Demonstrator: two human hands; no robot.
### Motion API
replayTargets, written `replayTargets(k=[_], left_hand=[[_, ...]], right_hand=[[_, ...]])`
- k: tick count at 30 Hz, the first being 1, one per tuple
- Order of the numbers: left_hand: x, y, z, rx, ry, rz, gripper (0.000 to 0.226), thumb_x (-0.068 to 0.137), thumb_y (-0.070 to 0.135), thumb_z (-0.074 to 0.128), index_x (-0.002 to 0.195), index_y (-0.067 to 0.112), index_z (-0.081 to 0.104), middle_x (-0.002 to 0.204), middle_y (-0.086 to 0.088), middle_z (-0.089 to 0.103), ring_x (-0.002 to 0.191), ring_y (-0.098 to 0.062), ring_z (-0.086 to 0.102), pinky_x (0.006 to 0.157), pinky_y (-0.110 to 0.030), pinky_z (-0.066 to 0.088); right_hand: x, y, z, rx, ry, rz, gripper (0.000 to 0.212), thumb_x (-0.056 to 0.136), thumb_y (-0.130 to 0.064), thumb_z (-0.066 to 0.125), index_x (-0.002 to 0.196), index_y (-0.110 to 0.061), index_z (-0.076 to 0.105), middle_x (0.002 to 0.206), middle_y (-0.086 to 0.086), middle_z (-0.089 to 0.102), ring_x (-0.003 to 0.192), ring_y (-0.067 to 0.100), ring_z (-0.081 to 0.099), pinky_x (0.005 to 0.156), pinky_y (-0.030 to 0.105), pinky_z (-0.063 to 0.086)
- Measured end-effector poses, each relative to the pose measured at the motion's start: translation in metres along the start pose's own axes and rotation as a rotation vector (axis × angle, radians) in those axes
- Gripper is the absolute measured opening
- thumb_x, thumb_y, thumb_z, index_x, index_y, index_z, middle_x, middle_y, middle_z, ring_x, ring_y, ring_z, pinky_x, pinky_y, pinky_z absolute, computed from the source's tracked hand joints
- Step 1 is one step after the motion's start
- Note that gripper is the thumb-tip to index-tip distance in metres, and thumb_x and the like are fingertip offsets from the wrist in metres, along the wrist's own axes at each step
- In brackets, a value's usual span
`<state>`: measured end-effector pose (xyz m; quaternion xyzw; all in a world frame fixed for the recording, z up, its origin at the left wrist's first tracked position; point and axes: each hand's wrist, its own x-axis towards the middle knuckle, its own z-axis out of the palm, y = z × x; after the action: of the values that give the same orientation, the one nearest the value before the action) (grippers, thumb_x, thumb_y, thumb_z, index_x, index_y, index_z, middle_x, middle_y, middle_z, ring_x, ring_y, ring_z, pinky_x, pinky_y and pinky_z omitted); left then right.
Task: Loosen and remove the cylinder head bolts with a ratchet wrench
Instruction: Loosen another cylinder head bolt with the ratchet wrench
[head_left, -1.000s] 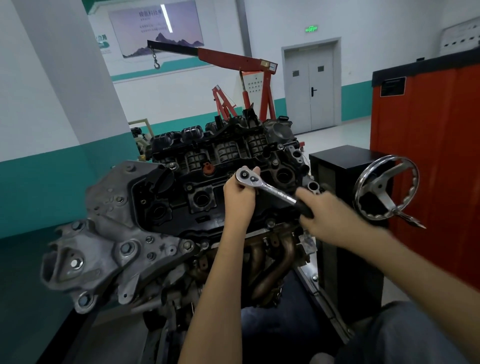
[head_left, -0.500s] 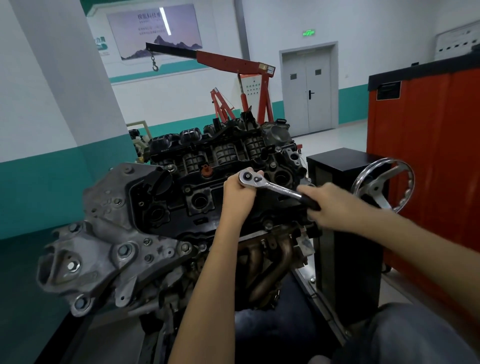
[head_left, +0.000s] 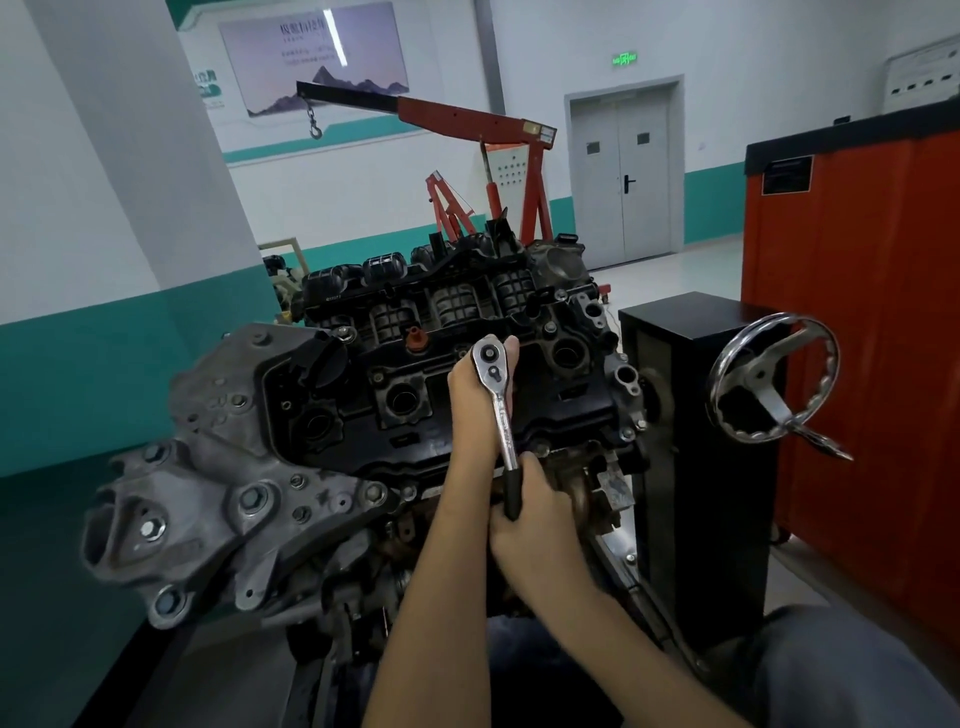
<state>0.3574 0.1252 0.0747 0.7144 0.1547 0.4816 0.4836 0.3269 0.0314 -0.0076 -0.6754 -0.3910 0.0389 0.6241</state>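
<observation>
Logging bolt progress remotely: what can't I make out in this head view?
Head view only.
1. Bolt and socket under the ratchet wrench head: hidden by the left hand.
2. Its handle's lower end: inside the right hand's grip.
3. Wall poster text: too small, blurred.

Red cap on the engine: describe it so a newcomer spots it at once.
Find the engine mid-frame, then its black top cover. Just left of the ratchet head, toward the cover's far edge, stands the small cap. It is the only red part on that cover.
</observation>
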Motion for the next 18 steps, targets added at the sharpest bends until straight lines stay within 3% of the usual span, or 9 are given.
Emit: replayTargets(k=[5,7,9,11,14,18], left_hand=[[0.008,-0.002,-0.008,0.018,-0.159,-0.005,0.055,0.094,0.017,0.060,0.048,0.030,0.032,0.049,0.015,0.029,0.052,-0.004,0.027,0.056,-0.021,0.028],[0.009,0.000,-0.006,0.025,-0.173,-0.007,0.054,0.094,0.013,0.059,0.044,0.030,0.044,0.050,0.017,0.041,0.054,0.000,0.039,0.061,-0.019,0.035],[0.009,-0.001,-0.006,0.001,-0.141,-0.013,0.052,0.093,0.007,0.057,0.047,0.031,0.058,0.055,0.018,0.054,0.063,0.004,0.050,0.064,-0.013,0.039],[0.007,-0.003,-0.008,-0.028,-0.097,-0.016,0.044,0.094,0.007,0.056,0.052,0.021,0.057,0.052,0.018,0.051,0.057,0.004,0.045,0.057,-0.011,0.036],[0.002,-0.004,-0.010,-0.050,-0.075,-0.009,0.045,0.097,0.013,0.056,0.056,0.018,0.037,0.049,0.016,0.038,0.052,0.001,0.035,0.055,-0.011,0.033],[-0.003,0.002,0.000,-0.085,-0.009,-0.026,0.048,0.096,0.014,0.059,0.061,0.019,0.026,0.057,0.009,0.026,0.057,-0.008,0.024,0.058,-0.023,0.026]], right_hand=[[0.033,0.007,-0.082,-0.359,-0.237,-0.103,0.026,0.077,-0.002,0.056,0.091,-0.024,0.050,0.062,-0.001,0.051,0.055,0.020,0.053,0.048,0.019,0.040],[0.068,-0.003,-0.128,-0.611,-0.333,-0.193,0.029,0.080,-0.004,0.059,0.096,-0.027,0.052,0.066,-0.005,0.051,0.054,0.014,0.054,0.047,0.021,0.042],[0.102,-0.022,-0.153,-0.981,-0.331,-0.338,0.023,0.085,-0.013,0.059,0.097,-0.030,0.048,0.065,-0.012,0.043,0.054,0.005,0.047,0.047,0.017,0.032],[0.116,-0.033,-0.154,-1.143,-0.257,-0.485,0.017,0.087,-0.020,0.057,0.096,-0.029,0.046,0.063,-0.013,0.037,0.058,0.012,0.042,0.053,0.024,0.030],[0.092,-0.015,-0.136,-1.026,-0.176,-0.394,0.020,0.084,-0.021,0.058,0.096,-0.029,0.044,0.065,-0.009,0.040,0.060,0.015,0.042,0.055,0.026,0.031],[0.026,0.012,-0.073,-0.448,-0.078,-0.124,0.032,0.078,-0.010,0.059,0.082,-0.031,0.035,0.057,-0.005,0.046,0.046,0.008,0.045,0.044,0.021,0.036]])
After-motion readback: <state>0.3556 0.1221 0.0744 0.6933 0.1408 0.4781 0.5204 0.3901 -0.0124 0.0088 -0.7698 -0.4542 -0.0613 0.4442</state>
